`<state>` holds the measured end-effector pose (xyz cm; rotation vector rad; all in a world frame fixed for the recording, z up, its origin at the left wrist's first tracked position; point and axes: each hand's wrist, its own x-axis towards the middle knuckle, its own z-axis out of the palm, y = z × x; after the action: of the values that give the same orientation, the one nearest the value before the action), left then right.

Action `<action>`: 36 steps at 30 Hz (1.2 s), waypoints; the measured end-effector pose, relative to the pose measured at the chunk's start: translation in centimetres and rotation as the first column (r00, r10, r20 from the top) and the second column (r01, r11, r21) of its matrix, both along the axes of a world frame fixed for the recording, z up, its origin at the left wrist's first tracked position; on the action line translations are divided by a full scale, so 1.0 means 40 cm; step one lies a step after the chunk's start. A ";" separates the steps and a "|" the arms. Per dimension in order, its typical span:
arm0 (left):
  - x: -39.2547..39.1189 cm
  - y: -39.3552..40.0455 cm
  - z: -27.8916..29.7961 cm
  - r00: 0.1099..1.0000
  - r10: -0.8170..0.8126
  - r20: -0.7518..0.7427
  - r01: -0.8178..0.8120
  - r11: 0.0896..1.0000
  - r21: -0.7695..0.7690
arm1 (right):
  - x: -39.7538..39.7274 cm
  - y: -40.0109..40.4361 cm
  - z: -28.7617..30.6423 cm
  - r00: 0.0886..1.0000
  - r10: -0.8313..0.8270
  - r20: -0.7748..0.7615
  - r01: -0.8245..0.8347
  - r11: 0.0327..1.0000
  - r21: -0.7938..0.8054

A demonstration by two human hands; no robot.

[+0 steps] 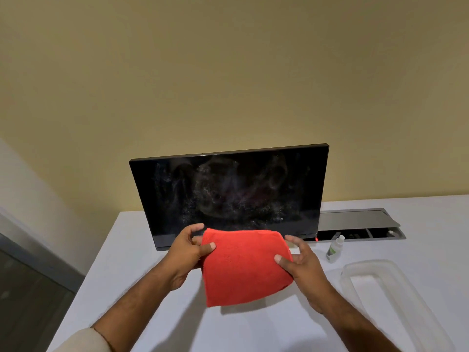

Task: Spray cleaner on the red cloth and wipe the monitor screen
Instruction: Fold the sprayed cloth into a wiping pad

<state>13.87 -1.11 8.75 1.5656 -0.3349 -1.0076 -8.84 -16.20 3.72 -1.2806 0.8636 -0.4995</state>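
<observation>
White desk (142, 288) against a tan wall. Left hand (184, 255) and right hand (302, 262) each pinch a side edge of the cloth (243, 268), thumbs on its near face, fingers (195, 228) curled behind; it hangs above the desk, just in front of the monitor (228, 191). Folded terry, it should prove light, limp and easy to grip; edges are the natural hold. Dusty smears mark the screen, likely fragile under pressure. Bottle (335, 250) stands right of the hands, tray (396, 295) nearer.
</observation>
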 end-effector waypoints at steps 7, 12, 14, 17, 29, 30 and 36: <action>-0.044 0.021 -0.041 0.980 -0.050 0.193 0.057 0.998 -0.033 | 0.000 0.004 0.030 0.997 -0.075 -0.029 0.071 0.988 -0.140; -0.081 0.032 -0.061 0.795 -0.293 0.532 0.268 0.955 0.125 | -0.008 0.007 0.063 0.995 0.101 -0.005 -0.101 0.989 -0.108; -0.095 0.025 -0.070 0.709 -0.353 0.610 0.293 0.935 0.201 | -0.004 0.012 0.076 0.990 0.140 -0.023 -0.142 0.977 -0.162; -0.113 0.012 -0.077 0.659 -0.343 0.669 0.241 0.939 0.245 | -0.001 0.012 0.088 0.982 0.180 -0.058 -0.189 0.956 -0.224; -0.036 0.003 -0.052 0.481 -0.510 0.713 0.314 0.860 0.403 | -0.024 -0.008 0.058 0.937 0.199 -0.288 -0.297 0.889 -0.349; -0.029 0.005 -0.050 0.470 -0.527 0.708 0.313 0.849 0.425 | -0.023 -0.009 0.059 0.934 0.176 -0.313 -0.294 0.875 -0.385; 0.015 0.027 -0.035 0.603 -0.459 0.652 0.357 0.886 0.295 | -0.032 -0.018 0.074 0.915 0.084 -0.395 -0.296 0.804 -0.515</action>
<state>14.47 -0.04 7.34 2.0225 -1.2496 -0.7146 -10.11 -16.93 6.67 -2.0412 0.8976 -0.3738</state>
